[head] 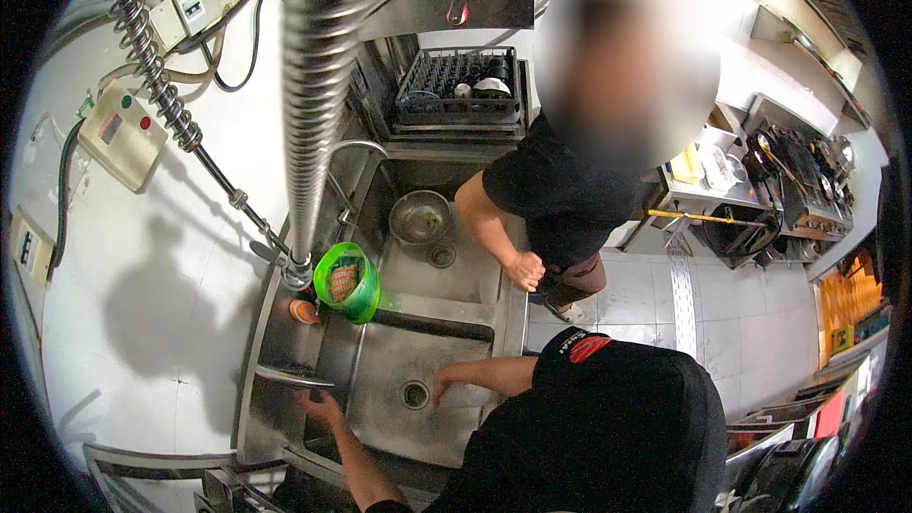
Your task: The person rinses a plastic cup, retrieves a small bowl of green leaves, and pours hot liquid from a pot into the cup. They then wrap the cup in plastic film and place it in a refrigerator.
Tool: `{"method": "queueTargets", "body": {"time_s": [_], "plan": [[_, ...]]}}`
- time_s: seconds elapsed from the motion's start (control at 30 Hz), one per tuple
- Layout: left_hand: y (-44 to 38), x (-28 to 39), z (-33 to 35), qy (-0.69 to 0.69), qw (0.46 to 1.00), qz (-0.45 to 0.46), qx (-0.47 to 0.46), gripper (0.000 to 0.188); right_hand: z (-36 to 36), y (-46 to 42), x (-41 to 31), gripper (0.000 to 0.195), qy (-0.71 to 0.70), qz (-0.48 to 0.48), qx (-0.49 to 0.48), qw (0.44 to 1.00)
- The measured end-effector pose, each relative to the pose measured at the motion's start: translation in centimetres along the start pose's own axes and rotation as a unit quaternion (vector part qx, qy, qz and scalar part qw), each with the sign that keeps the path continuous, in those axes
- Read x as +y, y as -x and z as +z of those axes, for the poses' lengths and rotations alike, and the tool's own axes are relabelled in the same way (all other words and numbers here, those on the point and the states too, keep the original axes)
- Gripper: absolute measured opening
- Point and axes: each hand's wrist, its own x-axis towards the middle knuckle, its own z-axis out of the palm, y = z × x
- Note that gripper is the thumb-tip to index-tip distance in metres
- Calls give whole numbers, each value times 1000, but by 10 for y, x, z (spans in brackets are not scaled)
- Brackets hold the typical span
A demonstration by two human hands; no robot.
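My left hand (322, 407) is at the left rim of the nearer steel sink basin (392, 413), fingers apart, just below a curved shiny metal bar, likely a tap spout (293, 376). Over the same basin, right of its drain (415, 395), my right hand (443, 383) hangs down with fingers partly hidden; a pale, see-through thing (467, 395) shows beside it, and whether I hold it is unclear. A green bucket (349, 283) with a reddish patterned thing inside stands at the basins' divider. An orange object (304, 311) lies on the ledge beside it.
Another person (570, 192) stands at the far basin (456, 278), which holds a metal bowl (420, 218). A coiled metal hose (317, 85) hangs near the view. Behind are a dish rack (458, 110) with dishware and, to the right, a stove (812, 192) with pans.
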Motion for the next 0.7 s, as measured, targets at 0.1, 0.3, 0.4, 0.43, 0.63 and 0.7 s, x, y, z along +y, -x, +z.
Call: {"method": "queueTargets", "body": {"time_s": [0.1,0.3,0.4,0.43,0.63,0.7], "plan": [[53,28,7,-92,993,75,11,72,3,10,-18,96,90,17,27,995],[191,115,-7,-276,913,237,-187,75,-9,67,-20,129,162,22,48,985],[177,-9,-28,-114,916,-112,-367,80,34,121,-75,136,247,-68,0,967],[187,-3,-20,-178,918,-94,-342,80,43,118,-59,138,277,-93,72,954],[202,74,-16,-158,936,-51,-311,87,60,116,-19,141,199,-123,214,948],[225,78,-21,-147,957,44,-248,86,74,115,-6,142,224,-186,285,913]]}}
